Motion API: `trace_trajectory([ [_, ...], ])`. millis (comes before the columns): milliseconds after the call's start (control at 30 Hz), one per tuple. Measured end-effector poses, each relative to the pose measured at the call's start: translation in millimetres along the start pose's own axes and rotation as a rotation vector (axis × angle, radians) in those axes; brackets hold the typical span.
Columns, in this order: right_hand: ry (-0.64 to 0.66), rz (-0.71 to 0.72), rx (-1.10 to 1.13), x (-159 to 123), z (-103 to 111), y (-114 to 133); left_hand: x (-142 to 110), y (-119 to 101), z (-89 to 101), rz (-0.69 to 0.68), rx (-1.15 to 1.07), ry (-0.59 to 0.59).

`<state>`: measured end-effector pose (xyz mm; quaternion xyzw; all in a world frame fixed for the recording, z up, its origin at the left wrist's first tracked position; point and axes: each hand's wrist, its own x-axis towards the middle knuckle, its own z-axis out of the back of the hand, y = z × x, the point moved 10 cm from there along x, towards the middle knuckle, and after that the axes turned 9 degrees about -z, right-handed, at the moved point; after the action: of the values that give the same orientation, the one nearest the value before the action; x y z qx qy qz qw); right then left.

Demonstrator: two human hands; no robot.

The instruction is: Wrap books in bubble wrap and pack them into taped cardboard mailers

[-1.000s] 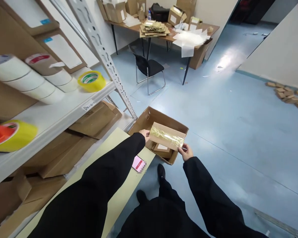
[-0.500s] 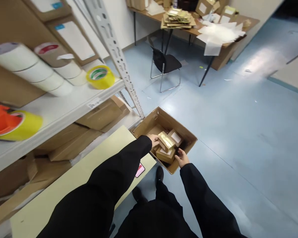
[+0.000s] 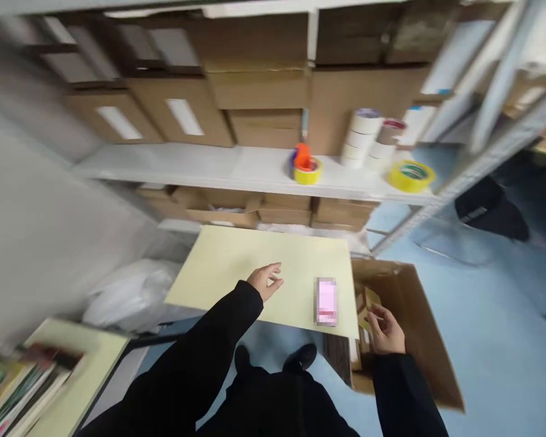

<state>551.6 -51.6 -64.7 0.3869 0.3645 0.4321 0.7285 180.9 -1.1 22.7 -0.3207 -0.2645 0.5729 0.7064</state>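
My left hand (image 3: 266, 282) hovers over the pale yellow tabletop (image 3: 227, 261), fingers apart and nothing in them. To the right, my right hand (image 3: 386, 331) is above the open cardboard box (image 3: 430, 340), its fingers loosely curled and parted, with no object visible in them. Inside that box lie small brown cartons (image 3: 364, 315), partly hidden by the table edge and my right hand. A phone (image 3: 326, 302) with a pink screen, blurred into blocks, rests near the table's right end.
A white shelf (image 3: 200, 167) behind the table carries a yellow tape roll (image 3: 412, 176), an orange tape dispenser (image 3: 306, 165) and stacked white rolls (image 3: 360, 138). Cardboard boxes (image 3: 182, 115) line the shelving. Books (image 3: 31, 388) stand at lower left; a black chair (image 3: 491, 206) is at right.
My view has swung left to face the shelf and table. My left hand has left the small cartons in the box and is now over the tabletop. My right hand stays by the box.
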Motion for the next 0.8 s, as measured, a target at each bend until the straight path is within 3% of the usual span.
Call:
trace_trajectory([
  [100,0.313,0.113,-0.082,-26.4,-108.9,66.0,-91.8,63.2,61.2,0.184,-0.026,-0.202],
  [200,0.584,0.264,-0.222,-84.8,-227.9,124.8,-193.7,126.7,109.0,0.339,-0.029,-0.361],
  [333,0.919,0.483,-0.4,-199.9,-378.1,181.5,-339.6,208.1,166.3,0.557,-0.021,-0.582],
  [433,1.158,0.688,-0.52,-300.5,-467.6,208.1,-441.8,247.0,197.8,0.679,0.029,-0.718],
  [567,1.397,0.992,-0.62,-429.9,-544.3,225.9,-556.6,273.3,215.8,0.868,0.061,-0.859],
  [700,1.638,1.194,-0.636,-534.3,-580.7,224.4,-639.1,281.0,207.2,1.031,0.027,-0.986],
  [800,1.756,1.272,-0.644,-582.9,-600.0,219.4,-680.8,283.3,193.3,1.143,-0.018,-1.068],
])
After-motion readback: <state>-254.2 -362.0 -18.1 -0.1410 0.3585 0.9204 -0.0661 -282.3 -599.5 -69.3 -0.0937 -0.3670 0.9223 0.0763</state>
